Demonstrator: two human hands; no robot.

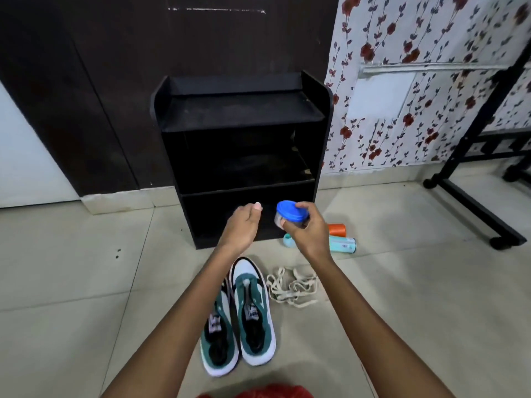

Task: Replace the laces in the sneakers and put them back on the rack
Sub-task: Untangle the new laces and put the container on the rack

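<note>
Two green, white and black sneakers stand side by side on the tiled floor, the left one (219, 337) partly behind my left forearm, the right one (253, 314) with no lace in its eyelets. A tangle of cream laces (293, 288) lies just right of them. The black shoe rack (241, 156) stands against the wall beyond, its shelves bare. My right hand (309, 228) grips a small clear jar with a blue lid (290, 214) in front of the rack's bottom shelf. My left hand (242, 225) hovers beside it, fingers relaxed, holding nothing.
An orange spool (336, 229), a teal spray can (343, 244) lying on its side and a small teal cap (288, 240) sit on the floor right of the rack. A black wheeled frame (474, 202) stands at the right. Red cloth (273, 392) shows at the bottom edge.
</note>
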